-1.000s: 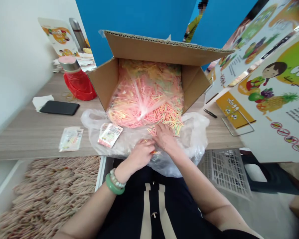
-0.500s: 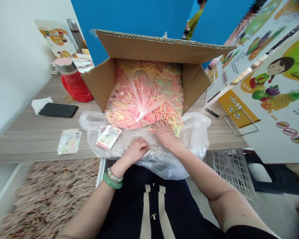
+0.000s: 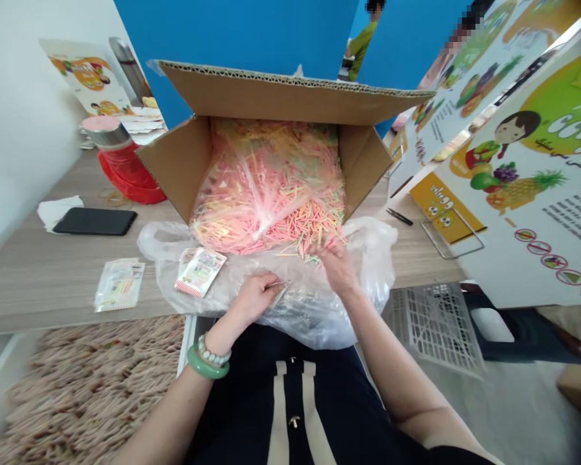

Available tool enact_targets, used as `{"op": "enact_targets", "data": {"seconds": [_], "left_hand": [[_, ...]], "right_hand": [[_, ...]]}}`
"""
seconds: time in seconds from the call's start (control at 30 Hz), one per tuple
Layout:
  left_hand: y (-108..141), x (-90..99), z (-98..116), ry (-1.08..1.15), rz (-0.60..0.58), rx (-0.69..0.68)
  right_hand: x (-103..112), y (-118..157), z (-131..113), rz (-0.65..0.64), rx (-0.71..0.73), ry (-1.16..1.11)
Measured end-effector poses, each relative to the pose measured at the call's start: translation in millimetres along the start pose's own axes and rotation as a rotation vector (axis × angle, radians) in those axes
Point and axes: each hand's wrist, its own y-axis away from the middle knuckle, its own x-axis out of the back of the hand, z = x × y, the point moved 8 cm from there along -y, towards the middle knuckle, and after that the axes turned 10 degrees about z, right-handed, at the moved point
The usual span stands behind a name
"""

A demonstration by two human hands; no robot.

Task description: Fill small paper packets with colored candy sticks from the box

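Observation:
A cardboard box (image 3: 290, 97) lies open towards me, holding a big clear plastic bag of thin pink, yellow and green sticks (image 3: 271, 187). Loose sticks spill at its front right corner. There my right hand (image 3: 337, 263) is closed, its fingertips pinching a few of these sticks. Lower and to the left, my left hand (image 3: 255, 298) is closed on a small plastic packet (image 3: 281, 294), seen mostly edge-on. Beneath both hands spreads a translucent plastic bag (image 3: 314, 316). A stack of printed packets (image 3: 201, 271) rests on it, left of my left hand.
More flat packets (image 3: 120, 284) lie on the table (image 3: 58, 284) at left, near a black phone (image 3: 95, 221) and a red-wrapped flask (image 3: 126, 161). Printed cartons (image 3: 527, 194) stand at right beside tweezers (image 3: 399, 216). A bin of packed sticks (image 3: 101, 387) sits below left.
My right hand has drawn up and back from the loose sticks, now with a few between its fingertips. My left hand stays low with the packet. The whole view has shifted slightly.

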Motion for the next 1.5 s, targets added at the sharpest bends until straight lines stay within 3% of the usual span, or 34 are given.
{"op": "enact_targets", "data": {"seconds": [0.13,0.3,0.4,0.5,0.57,0.63,0.73,0.83,1.03,1.1,1.27,1.37,1.43,1.5], "left_hand": [[-7.7,-1.8,34.2,0.022,0.139,-0.186],[-21.9,-26.2,53.6,0.133,0.041,-0.246],[-22.8,-19.7,47.3,0.235,0.095,-0.152],[-16.3,2.8,19.8,0.356,0.313,0.112],[-9.2,7.4,1.8,0.424,0.365,0.288],[-6.0,1.4,-5.7,0.447,0.307,0.368],[-8.2,-13.4,-2.9,0.403,0.172,0.332],[-10.8,-22.1,-1.3,0.346,0.109,0.291],[-7.4,-16.3,-12.8,0.420,0.135,0.364],[-5.8,-13.4,-16.9,0.502,0.155,0.415],[-3.1,-0.7,-23.3,0.634,0.258,0.497],[-1.5,9.0,-25.4,0.656,0.306,0.515],[-1.0,16.4,-26.2,0.652,0.358,0.525],[-2.2,22.3,-23.9,0.653,0.413,0.513]], "right_hand": [[-43.3,34.3,15.5,-0.140,-0.042,0.075],[-53.8,41.0,26.7,-0.092,0.004,0.042],[-51.6,40.6,22.7,-0.105,0.039,0.057],[-38.6,36.6,17.1,-0.058,0.021,0.157],[-23.9,28.9,15.0,0.028,-0.031,0.329],[-14.3,18.2,15.7,0.066,-0.116,0.558],[-17.1,0.2,22.3,-0.037,-0.233,0.851],[-23.2,-15.6,28.8,-0.114,-0.248,0.932],[4.2,-21.5,39.0,0.089,-0.223,0.709],[9.1,-18.6,40.2,0.105,-0.206,0.617],[18.2,-22.1,24.0,0.158,-0.023,0.635],[28.6,-22.0,12.8,0.245,-0.023,0.539],[26.3,-17.2,4.0,0.276,-0.016,0.390],[9.6,-9.3,-1.2,0.219,-0.015,0.242]]}}
